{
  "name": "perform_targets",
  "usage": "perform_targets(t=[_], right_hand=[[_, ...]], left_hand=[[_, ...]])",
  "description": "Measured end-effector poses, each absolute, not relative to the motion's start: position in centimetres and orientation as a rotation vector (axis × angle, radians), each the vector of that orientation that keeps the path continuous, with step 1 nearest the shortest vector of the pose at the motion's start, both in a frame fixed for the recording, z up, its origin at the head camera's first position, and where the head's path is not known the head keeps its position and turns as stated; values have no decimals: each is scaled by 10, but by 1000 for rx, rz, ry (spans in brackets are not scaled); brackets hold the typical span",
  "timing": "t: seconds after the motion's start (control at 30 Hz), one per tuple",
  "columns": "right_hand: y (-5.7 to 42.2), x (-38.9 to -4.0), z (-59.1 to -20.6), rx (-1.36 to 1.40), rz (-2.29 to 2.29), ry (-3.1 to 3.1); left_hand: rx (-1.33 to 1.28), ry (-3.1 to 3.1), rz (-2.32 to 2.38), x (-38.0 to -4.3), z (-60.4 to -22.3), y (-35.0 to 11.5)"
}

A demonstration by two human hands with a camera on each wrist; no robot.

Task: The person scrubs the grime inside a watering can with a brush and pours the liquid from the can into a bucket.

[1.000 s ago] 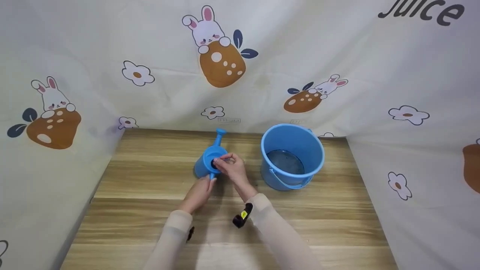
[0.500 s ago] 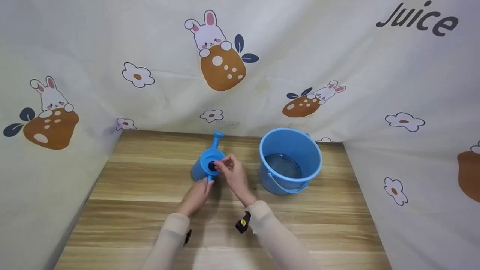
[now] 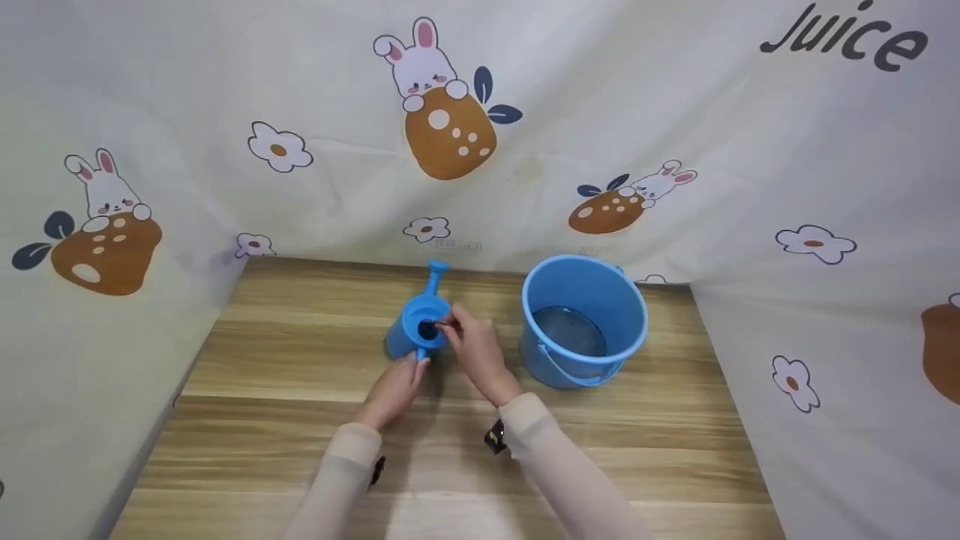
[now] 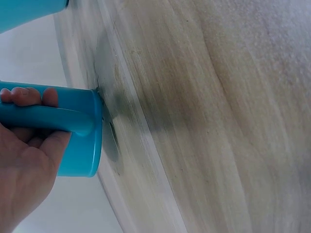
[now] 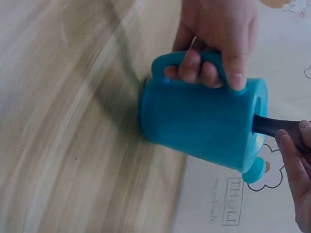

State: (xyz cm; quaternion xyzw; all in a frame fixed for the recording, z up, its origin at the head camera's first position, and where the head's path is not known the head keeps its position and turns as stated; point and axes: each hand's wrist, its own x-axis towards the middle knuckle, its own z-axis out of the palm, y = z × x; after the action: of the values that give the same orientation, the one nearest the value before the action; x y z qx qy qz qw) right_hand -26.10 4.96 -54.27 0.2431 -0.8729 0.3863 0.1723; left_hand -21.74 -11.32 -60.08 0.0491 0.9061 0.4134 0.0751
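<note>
A blue watering can (image 3: 400,335) stands near the back of the wooden surface, its spout (image 3: 433,282) toward the wall. My left hand (image 3: 390,394) grips the can's handle (image 4: 53,119), fingers curled round it. Over the can's top opening, my right hand (image 3: 481,358) pinches a slim dark handle (image 5: 274,127). This handle reaches into the opening, and its lower end is hidden inside the can, so I cannot tell its kind. In the right wrist view, the fingertips (image 5: 286,145) of my right hand lie along it.
To the right of the can stands a larger blue bucket (image 3: 541,364) with its bail handle hanging at the front. Clear liquid seems to lie at its bottom. Printed cloth walls (image 3: 345,195) enclose the wooden surface (image 3: 285,345) at the back and sides.
My right hand has shifted slightly right and away from the opening, and more of the dark handle shows. My left hand keeps its grip on the can. The head view has tilted a little.
</note>
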Motion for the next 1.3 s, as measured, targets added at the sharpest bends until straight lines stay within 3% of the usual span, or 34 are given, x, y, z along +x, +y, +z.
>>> perform_targets(t=[0.27,1.3], right_hand=[[52,-267,-556,769,867,-2429],[51,-257,-542,732,589,-2351]], left_hand=[[274,2817,1164,-217,-602,-107],[219,2818,1176,-219,-599,-105]])
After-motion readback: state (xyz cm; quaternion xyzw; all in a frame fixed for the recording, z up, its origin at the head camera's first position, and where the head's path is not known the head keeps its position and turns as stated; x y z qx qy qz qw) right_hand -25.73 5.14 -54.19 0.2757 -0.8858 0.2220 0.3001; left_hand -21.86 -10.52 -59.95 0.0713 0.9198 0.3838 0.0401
